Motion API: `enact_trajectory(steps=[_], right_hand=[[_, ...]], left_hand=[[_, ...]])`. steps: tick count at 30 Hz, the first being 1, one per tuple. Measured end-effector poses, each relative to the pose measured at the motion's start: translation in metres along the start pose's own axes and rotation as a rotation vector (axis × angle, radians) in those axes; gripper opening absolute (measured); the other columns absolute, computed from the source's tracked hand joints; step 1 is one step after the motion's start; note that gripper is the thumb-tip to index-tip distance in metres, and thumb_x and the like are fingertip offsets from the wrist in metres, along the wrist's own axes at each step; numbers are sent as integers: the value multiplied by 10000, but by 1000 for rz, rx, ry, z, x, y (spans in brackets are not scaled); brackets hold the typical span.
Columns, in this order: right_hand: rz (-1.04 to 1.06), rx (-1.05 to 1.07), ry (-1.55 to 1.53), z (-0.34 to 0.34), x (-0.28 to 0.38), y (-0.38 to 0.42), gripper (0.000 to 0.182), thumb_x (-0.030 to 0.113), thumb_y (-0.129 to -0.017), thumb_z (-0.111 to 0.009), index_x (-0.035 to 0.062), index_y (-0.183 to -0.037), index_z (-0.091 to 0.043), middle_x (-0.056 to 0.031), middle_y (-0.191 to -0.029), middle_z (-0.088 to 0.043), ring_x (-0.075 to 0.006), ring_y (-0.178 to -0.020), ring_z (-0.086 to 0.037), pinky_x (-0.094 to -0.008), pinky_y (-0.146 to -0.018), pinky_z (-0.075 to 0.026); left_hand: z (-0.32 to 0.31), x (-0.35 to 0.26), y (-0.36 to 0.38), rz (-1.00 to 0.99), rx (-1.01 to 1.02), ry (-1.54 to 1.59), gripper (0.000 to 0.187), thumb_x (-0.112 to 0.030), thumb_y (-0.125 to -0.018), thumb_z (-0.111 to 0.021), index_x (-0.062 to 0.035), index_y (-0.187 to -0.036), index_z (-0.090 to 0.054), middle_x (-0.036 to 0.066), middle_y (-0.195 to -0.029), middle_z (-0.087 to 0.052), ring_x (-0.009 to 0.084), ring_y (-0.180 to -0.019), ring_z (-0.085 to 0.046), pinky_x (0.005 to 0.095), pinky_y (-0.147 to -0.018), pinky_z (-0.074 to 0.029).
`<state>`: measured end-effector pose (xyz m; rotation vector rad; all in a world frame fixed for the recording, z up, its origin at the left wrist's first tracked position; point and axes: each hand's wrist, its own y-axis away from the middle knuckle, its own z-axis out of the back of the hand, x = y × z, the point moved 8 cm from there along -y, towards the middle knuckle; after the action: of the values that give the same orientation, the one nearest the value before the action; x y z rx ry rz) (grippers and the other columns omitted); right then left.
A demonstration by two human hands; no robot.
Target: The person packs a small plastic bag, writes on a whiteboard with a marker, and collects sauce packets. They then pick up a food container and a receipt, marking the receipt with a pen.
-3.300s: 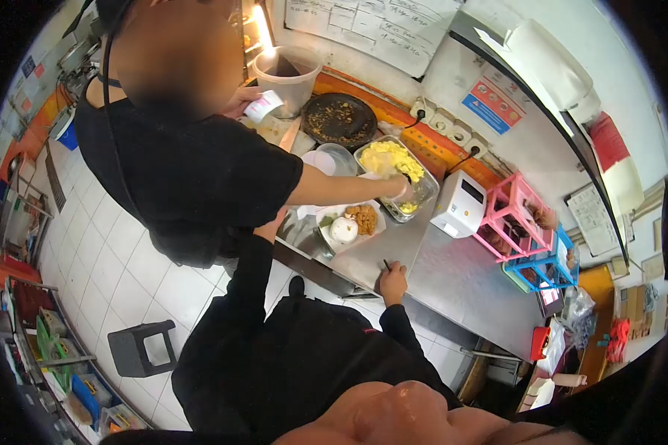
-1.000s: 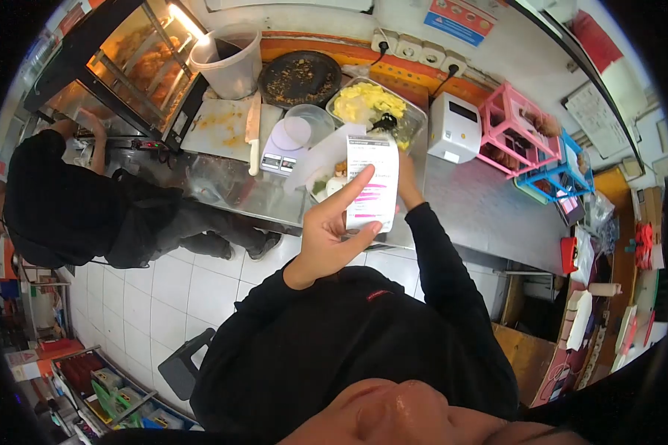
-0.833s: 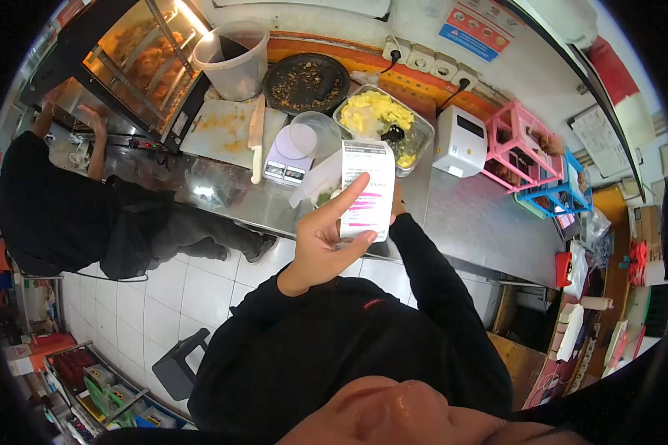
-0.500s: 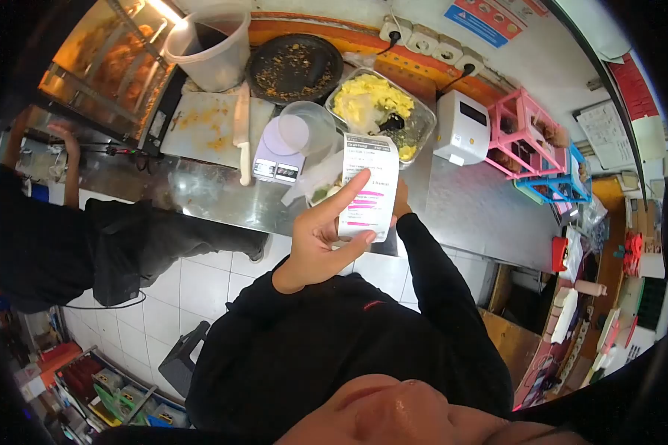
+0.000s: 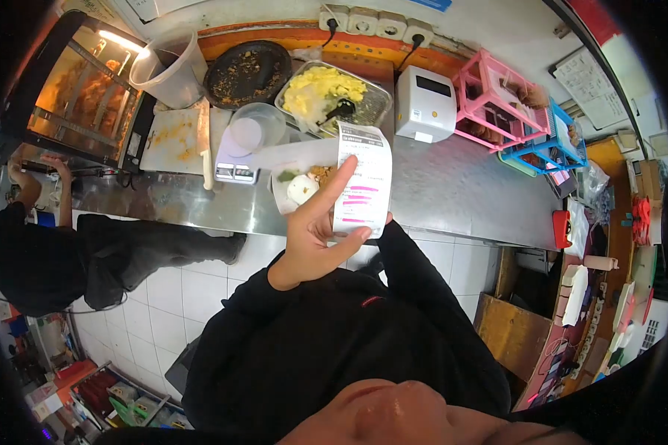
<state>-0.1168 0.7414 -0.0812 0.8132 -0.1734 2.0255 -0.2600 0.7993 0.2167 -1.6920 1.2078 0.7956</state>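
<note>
My left hand (image 5: 315, 237) is closed on a paper receipt (image 5: 364, 182) with printed lines and pink highlighter marks, its thumb and a finger lying across the front. My right hand (image 5: 388, 218) is almost wholly hidden behind the receipt; only a sliver shows above the black sleeve, so its grip cannot be seen. Beyond my left hand, a food portion with white rice (image 5: 302, 189), something green and brown crumbly pieces lies on a wrapper on the steel counter (image 5: 453, 200). A lilac scale (image 5: 237, 157) bearing a clear plastic tub (image 5: 263, 122) stands farther left.
A knife (image 5: 205, 144) lies on a stained cutting board (image 5: 172, 141). Behind are a black pan (image 5: 246, 74), a tray of yellow food (image 5: 323, 89) and a white printer (image 5: 426, 104). Pink (image 5: 497, 104) and blue racks stand right. A co-worker (image 5: 44, 252) is at the glass cabinet (image 5: 82, 96).
The camera view has shifted, so the counter items sit farther left in the picture. The rice portion now shows more fully beside the receipt. My left hand keeps its hold on the receipt.
</note>
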Motion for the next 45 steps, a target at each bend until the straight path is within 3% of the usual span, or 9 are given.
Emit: enact_trajectory(steps=[12,20,27,32,34,40,42,44,45], right_hand=[[-196,-360,-106,112,-206,97,205,197,-887,-483,62,-1024,-556,-240,-770,-623,-427,-747,-597,-511,-650,-460],[-322,-551,1,198,-326,140,195,237,-869,-529,68,-962,-561,-223,-777,-635,-422,-743,-613,-493,-643,-484],[-427,-574,-39,195,-410,118,369,397,-851,-533,78,-1015,-620,-235,-872,-643,-407,-855,-615,-485,-732,-480],[-448,-631,-25,207,-428,97,375,336,-845,-552,-27,-839,-642,-228,-801,-651,-363,-715,-643,-431,-615,-497],[-597,-548,-199,189,-466,87,408,341,-824,-592,-56,-747,-638,-201,-742,-652,-285,-607,-639,-372,-533,-487],[-617,-469,-534,174,-488,90,369,329,-784,-654,-35,-722,-649,-128,-627,-632,-209,-476,-585,-323,-464,-454],[-629,-455,-362,175,-472,108,336,298,-789,-662,-23,-689,-641,-105,-582,-607,-193,-455,-567,-315,-444,-447],[-530,-623,-344,166,-476,116,376,324,-777,-647,-38,-675,-650,-194,-608,-620,-321,-583,-613,-434,-597,-462],[-559,-639,-342,165,-473,120,366,317,-781,-644,-35,-681,-653,-204,-611,-616,-325,-587,-614,-433,-596,-460]], left_hand=[[-162,56,3,-115,-117,-290,755,144,-782,-548,54,-1422,-157,189,-1333,-417,247,-1102,-558,292,-890,-462],[-166,74,18,-89,-232,-353,716,133,-777,-540,74,-1406,-204,191,-1333,-427,240,-1090,-561,310,-907,-449],[-178,68,27,-131,-165,-425,694,78,-769,-566,81,-1389,-255,180,-1449,-298,224,-1301,-349,336,-1049,-287],[-193,77,21,-4,-91,-114,805,-340,-829,-573,70,-1412,-199,172,-1473,-244,247,-1331,-309,359,-1072,-248],[-192,79,18,50,-191,-140,952,-534,-761,-559,72,-1405,-206,247,-1361,-386,346,-1150,-526,415,-974,-409],[-186,88,1,68,-166,-138,1067,-659,-731,-547,66,-1416,-166,250,-1355,-392,343,-1157,-521,416,-986,-391],[-183,94,-6,61,-146,-154,1085,-675,-724,-543,65,-1418,-161,249,-1360,-387,343,-1169,-511,419,-994,-378],[-181,92,-13,48,-122,-167,1103,-692,-716,-540,65,-1419,-155,248,-1364,-383,342,-1181,-500,422,-1003,-365],[-185,90,-18,56,-42,-65,1038,-613,-748,-563,51,-1428,-144,196,-1437,-265,291,-1280,-350,394,-1050,-261]])
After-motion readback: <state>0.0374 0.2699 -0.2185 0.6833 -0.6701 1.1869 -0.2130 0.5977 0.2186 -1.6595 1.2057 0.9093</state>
